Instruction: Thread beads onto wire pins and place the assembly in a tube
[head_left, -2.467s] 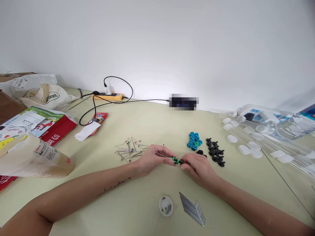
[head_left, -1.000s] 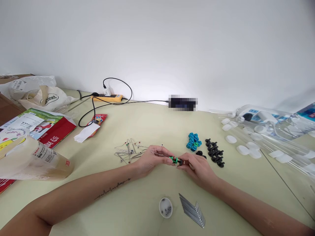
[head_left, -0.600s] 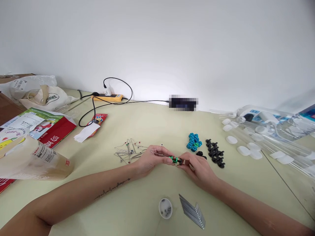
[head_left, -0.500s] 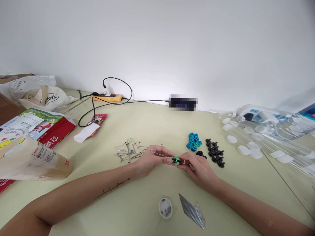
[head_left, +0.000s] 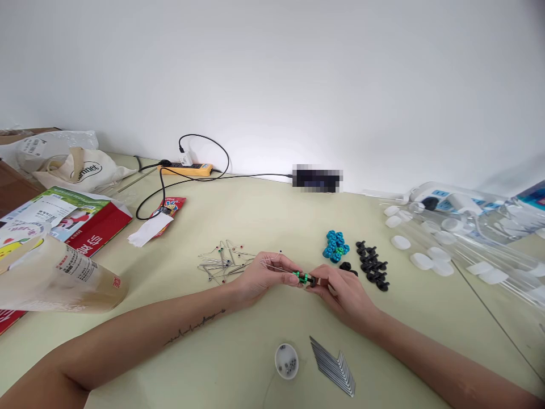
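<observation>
In the head view, I took the white cup on the counter as reference. Beyond it, the left hand had its grip closed to a pinch on the green part, apparently to steady it, with thin wire across the fingers. The right hand had its grip narrowed around the black end piece, probably for fine control; I could not tell how firmly. Bent rods lay nested right of the cup, seemingly for orderly picking. Farther beyond and right, I noted blue pieces and black pieces, grouped by kind.
</observation>
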A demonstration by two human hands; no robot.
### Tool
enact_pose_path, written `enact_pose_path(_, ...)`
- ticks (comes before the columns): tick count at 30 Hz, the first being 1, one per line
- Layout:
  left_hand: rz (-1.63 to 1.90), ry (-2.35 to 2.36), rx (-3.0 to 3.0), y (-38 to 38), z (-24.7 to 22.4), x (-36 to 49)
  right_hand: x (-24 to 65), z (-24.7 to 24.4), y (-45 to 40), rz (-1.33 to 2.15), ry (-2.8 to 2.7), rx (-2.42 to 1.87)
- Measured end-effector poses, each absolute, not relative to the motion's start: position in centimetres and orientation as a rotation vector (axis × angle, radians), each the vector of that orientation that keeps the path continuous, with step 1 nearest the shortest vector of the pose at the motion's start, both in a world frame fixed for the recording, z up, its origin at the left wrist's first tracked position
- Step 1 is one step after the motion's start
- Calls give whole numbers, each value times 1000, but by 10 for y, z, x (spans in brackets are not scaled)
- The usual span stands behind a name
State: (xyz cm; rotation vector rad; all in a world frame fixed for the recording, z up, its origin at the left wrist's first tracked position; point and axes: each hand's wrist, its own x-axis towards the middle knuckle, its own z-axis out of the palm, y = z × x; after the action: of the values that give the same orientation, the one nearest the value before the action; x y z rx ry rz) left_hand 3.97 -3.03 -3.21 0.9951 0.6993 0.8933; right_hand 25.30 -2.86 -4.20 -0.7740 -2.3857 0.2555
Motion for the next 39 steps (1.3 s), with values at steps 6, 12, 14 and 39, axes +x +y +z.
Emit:
enact_pose_path(6, 867, 706, 1004, -31, -33, 40, 254, -37, -30, 264, -2448, -801)
enact_pose_path(12, 900, 707, 1000, -30, -33, 40, 254, -41, -28, 279, -2392, -802)
enact_pose_path(14, 903, 704, 1000, -30, -33, 40, 254, -43, -28, 291, -2368, -772)
enact_pose_path(39, 865, 717, 1000, -32, -29, 41, 255, -39, -29, 283, -2434, -784)
